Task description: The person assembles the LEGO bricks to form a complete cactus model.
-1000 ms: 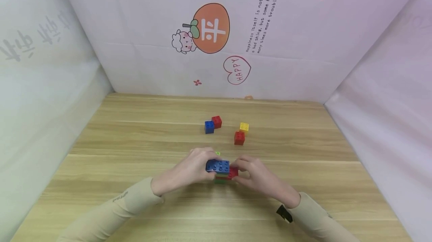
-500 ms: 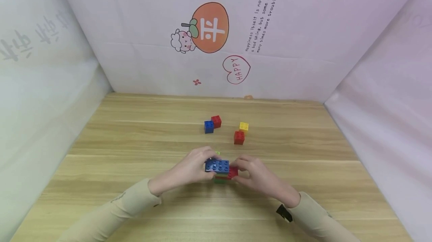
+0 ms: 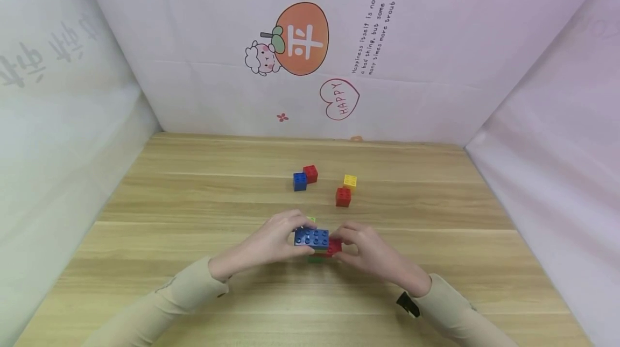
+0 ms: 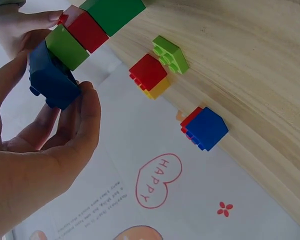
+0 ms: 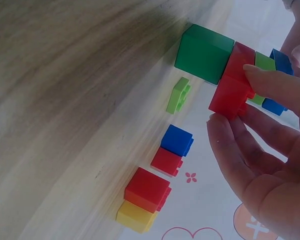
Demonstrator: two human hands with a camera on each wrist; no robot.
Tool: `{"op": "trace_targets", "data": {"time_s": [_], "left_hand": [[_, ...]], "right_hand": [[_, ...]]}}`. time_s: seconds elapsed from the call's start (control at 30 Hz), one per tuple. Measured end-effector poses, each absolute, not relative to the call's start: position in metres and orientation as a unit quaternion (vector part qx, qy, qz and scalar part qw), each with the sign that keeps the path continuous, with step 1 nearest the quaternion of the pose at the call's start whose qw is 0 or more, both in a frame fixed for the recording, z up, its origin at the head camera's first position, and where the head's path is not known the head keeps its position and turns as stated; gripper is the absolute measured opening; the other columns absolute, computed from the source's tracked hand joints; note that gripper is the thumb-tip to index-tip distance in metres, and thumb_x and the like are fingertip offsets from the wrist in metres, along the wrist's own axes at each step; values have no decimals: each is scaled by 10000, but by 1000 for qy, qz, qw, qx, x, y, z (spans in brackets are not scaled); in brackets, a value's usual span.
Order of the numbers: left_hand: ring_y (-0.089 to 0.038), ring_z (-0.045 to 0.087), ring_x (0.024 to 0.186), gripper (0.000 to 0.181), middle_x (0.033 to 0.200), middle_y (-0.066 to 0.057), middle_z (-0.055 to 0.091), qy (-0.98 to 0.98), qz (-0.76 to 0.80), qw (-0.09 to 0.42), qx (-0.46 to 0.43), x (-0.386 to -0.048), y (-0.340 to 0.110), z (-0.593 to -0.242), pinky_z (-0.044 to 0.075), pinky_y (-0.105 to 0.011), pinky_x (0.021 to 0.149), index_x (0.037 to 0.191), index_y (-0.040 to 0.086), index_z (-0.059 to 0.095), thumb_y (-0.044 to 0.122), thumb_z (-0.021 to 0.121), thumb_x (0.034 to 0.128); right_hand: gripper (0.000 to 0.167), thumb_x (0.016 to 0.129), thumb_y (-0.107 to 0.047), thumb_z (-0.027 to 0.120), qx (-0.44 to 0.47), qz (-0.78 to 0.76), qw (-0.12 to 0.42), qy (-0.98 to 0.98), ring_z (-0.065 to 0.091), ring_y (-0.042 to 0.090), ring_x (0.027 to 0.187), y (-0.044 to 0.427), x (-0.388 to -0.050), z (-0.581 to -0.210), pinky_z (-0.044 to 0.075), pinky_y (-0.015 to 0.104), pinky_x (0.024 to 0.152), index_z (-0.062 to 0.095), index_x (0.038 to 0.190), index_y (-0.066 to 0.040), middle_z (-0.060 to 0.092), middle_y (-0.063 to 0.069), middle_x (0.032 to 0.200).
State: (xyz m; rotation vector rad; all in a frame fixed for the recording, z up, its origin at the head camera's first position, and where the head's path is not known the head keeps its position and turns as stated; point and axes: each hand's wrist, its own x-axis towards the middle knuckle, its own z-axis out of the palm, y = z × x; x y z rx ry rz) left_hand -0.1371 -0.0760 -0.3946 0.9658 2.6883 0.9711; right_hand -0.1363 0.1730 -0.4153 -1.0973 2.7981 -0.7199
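A stack of toy building bricks stands between both hands on the table (image 3: 232, 304). At the bottom is a dark green brick (image 5: 205, 54). Above it a red brick (image 5: 232, 82) juts out to the right, then comes a light green brick (image 4: 67, 47). The blue brick (image 3: 312, 238) on top, its studs up, reaches left past the bricks below; in the left wrist view it looks slightly tilted against the light green one. My left hand (image 3: 280, 236) pinches the blue brick between thumb and fingers. My right hand (image 3: 366, 253) grips the red brick's right end.
Behind the stack lies a small light green brick (image 4: 171, 54), partly hidden in the head view. Farther back are a blue brick (image 3: 300, 182) touching a red one (image 3: 311, 174), and another red brick (image 3: 343, 197) beside a yellow one (image 3: 350, 181). White printed cloth (image 3: 218, 99) walls the table.
My left thumb has slid slightly right along the blue brick's near side, and the left forearm has shifted a little left. My right hand and the stack look nearly still.
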Motion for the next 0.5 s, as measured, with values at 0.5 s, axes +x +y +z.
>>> {"op": "trace_targets", "data": {"time_s": [0.5], "left_hand": [[-245,690,1014,335,1148,-100,717,871,382,50,304,-173,-94,-388,600,-343,900,1189,65,681,227,724,899]], "right_hand": [[324,815,-167,811,-351,-229,27,907,697,104,912,172,-136,-415,589,171,793,716,1116,-93,719,25,1049]]}}
